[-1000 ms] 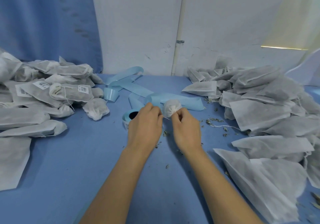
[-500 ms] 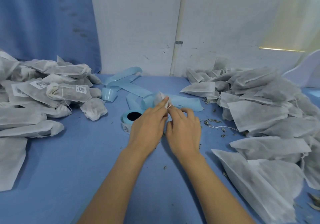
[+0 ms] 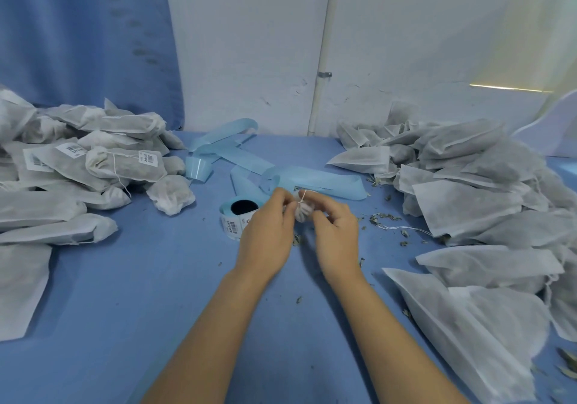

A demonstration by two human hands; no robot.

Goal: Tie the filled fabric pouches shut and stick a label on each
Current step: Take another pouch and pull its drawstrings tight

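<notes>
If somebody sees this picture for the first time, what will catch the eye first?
First, the left hand and right hand in the middle, pinching a small white pouch between them. Then two heaps of pouches: the labelled heap on the left, the unlabelled heap on the right, and a label roll beside the left hand.

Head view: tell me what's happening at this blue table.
A person is tying a small white fabric pouch shut: the left hand and right hand both grip it, with white string looped at its neck. No label shows on it. The labelled pouches lie left, unlabelled pouches right, a label roll beside the left hand.
</notes>
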